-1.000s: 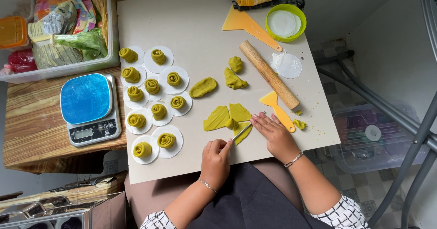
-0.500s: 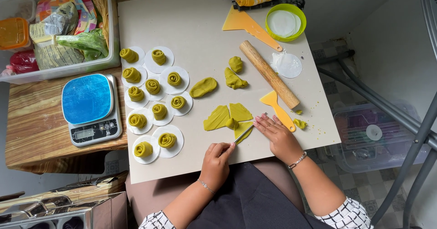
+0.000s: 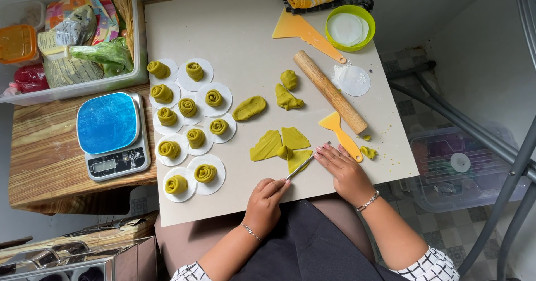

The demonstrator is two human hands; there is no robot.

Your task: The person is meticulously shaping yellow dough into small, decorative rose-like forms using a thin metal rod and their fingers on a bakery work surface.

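A flattened green dough sheet [image 3: 282, 146] near the board's [image 3: 240, 29] front edge is being cut into wedges. A slim knife [image 3: 300, 167] is gripped in the closed left hand [image 3: 266, 203]; the right hand [image 3: 343, 166], fingers extended, is pressed flat just beside the sheet. The next cut is judged to call for a steady blade and an anchored sheet. Counted: ten rolled dough rosettes [image 3: 205, 173] on white paper rounds along the left edge, three uncut dough lumps [image 3: 249, 108] mid-board, one rolling pin [image 3: 329, 91], two yellow scrapers [image 3: 339, 133].
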